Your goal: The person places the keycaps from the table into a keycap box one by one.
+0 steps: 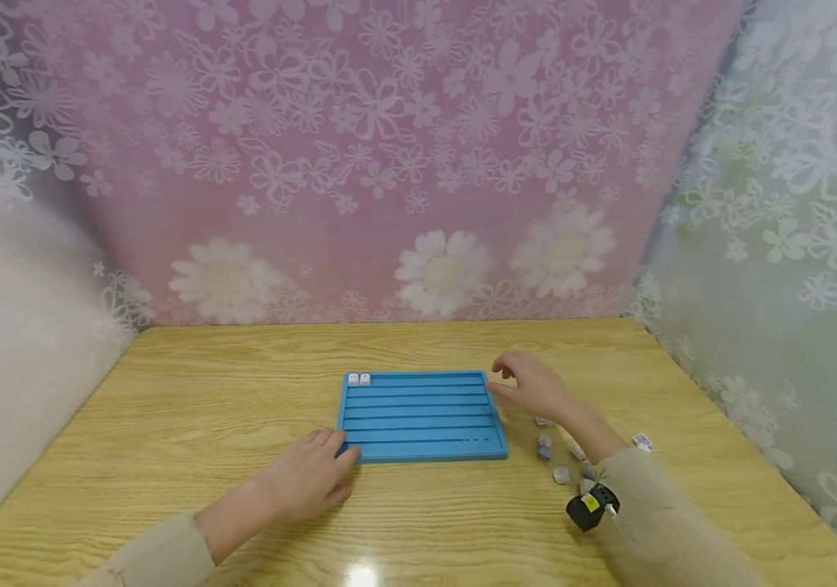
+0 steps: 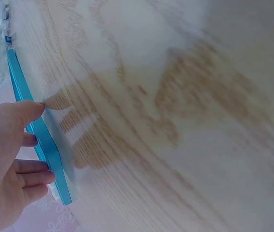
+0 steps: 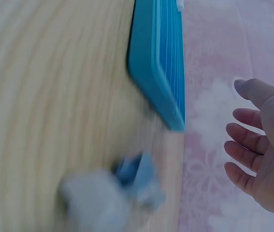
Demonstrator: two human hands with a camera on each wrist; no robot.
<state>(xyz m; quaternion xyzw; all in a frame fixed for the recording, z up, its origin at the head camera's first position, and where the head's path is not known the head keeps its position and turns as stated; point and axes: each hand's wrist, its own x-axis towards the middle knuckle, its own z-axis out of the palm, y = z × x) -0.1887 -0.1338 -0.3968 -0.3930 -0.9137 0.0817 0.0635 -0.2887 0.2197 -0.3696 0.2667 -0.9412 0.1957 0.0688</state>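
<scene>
Left arm: reaches forward from the lower left in the head view, forearm angled inward, sleeve drawn to just short of the wrist.
Left hand (image 1: 311, 481): lies low and palm down, fingers straight and close together, pointing forward and to the right; it grips nothing.
Left thumb: in the left wrist view it stretches out apart from the fingers (image 2: 33, 166).
Right arm: comes in from the lower right, sleeve covering the forearm, a small black device strapped at the wrist.
Right hand (image 1: 531, 387): raised, palm turned inward, holding nothing.
Right fingers (image 3: 246, 145): loosely bent and slightly spread in the right wrist view.
</scene>
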